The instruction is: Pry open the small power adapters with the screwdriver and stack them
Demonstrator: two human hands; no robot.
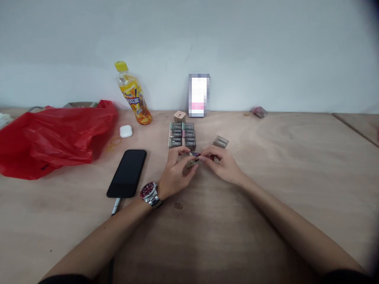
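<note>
Head view: both hands meet near the middle of the desk (296, 177), fingertips drawn close together. The left hand (179, 169) pinches a small dark item (195, 155) narrowly between thumb and fingers; the right hand (222, 163) grips the same item from the other side. The item's exact form is largely covered by the fingers and cannot be told.

Just beyond the left hand stand six small cases (182, 134), set in two columns of three. A small beige block (179, 115) with dark marks on top sits directly behind them. A greyish, see-through case (221, 141) lies just beyond the right hand.

A lit phone (199, 94), its screen pixelated, leans upright against the wall (266, 51). To the left: a black phone (127, 173) lying flat, a white case (126, 131), a yellow-capped bottle (132, 94) and a crumpled red bag (59, 138). A small reddish object (260, 112) lies near the wall, well apart on the right
</note>
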